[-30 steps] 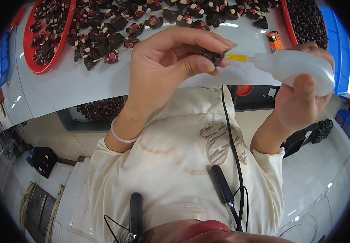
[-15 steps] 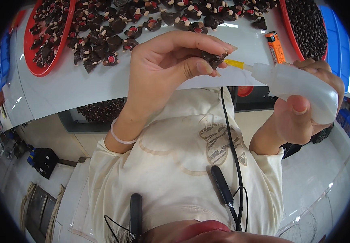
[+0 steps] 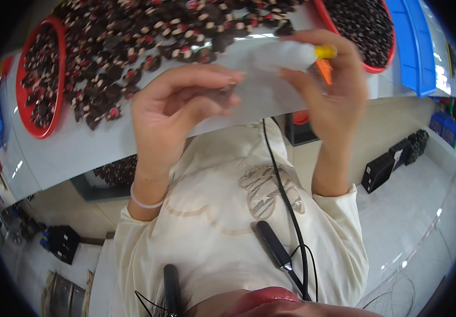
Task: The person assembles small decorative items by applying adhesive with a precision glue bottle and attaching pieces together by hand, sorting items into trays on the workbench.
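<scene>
White translucent plastic forms the bottle (image 3: 283, 55), pinched across its sides between the thumb and forefinger of the right hand (image 3: 287, 55). Its yellow nozzle (image 3: 325, 52) lies on the palm side, directed away from the left hand (image 3: 234, 91). Whether the bottle touches the table (image 3: 53, 164) cannot be told because of blur.

The left hand pinches a small dark piece (image 3: 222, 95) between thumb and fingertips above the near part of the table, apart from the bottle. Its surface detail is too blurred to read.

Step in hand, as judged: handling the bottle with the right hand while the left keeps the piece clear. The next move would call for a steady left pinch and a controlled right grip, with the nozzle touching nothing.

Beyond the hands, a heap of dark pieces (image 3: 117, 58) with pale and red parts spreads over the table. A left red basin (image 3: 61, 68) contains similar pieces; a right red basin (image 3: 374, 70) contains small black pieces, beside a blue tray (image 3: 412, 53).

Obstructions: an orange item (image 3: 324, 71), partly hidden by the right hand, lies close to the nozzle; the heap limits space beyond the bottle.
</scene>
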Demonstrator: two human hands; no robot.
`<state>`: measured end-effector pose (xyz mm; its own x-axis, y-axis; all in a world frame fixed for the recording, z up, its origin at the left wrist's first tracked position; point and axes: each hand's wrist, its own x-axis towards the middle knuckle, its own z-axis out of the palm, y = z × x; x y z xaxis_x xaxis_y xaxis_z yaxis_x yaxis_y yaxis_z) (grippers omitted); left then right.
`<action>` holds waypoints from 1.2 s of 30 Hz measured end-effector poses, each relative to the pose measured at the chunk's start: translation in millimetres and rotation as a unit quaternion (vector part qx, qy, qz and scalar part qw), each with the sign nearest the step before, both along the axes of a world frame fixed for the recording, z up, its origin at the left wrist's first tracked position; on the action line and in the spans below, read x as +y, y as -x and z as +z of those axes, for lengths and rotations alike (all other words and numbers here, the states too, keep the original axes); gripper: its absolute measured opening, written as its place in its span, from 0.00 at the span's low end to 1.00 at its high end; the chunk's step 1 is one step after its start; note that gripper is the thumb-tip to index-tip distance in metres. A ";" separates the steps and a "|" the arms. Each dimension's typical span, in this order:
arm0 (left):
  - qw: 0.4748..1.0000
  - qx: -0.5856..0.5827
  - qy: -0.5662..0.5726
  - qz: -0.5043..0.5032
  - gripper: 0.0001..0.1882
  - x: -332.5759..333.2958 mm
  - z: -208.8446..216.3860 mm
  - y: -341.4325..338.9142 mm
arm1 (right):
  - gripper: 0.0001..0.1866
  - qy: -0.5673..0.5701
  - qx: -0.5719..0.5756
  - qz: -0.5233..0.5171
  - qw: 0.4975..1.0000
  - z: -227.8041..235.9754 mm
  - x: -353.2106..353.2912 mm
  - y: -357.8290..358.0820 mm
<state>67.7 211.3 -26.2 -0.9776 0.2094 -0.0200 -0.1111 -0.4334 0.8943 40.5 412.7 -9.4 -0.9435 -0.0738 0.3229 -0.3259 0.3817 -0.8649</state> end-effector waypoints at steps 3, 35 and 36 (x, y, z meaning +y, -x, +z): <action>0.999 -0.010 0.034 0.018 0.15 0.9 2.2 -1.7 | 0.21 -0.066 0.010 0.024 0.997 -2.2 1.7 5.1; 0.998 0.034 0.031 -0.037 0.12 1.7 1.8 1.4 | 0.10 -0.377 0.020 -0.092 0.921 27.7 75.1 60.2; 0.998 0.040 0.033 -0.041 0.12 1.9 1.0 1.9 | 0.10 -0.378 0.022 -0.090 0.921 30.2 75.0 62.8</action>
<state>65.8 213.2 -25.2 -0.9563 0.2894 0.0412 -0.0706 -0.3657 0.9280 -22.3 487.6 20.8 -0.9495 -0.1367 0.2824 -0.2268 0.9211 -0.3166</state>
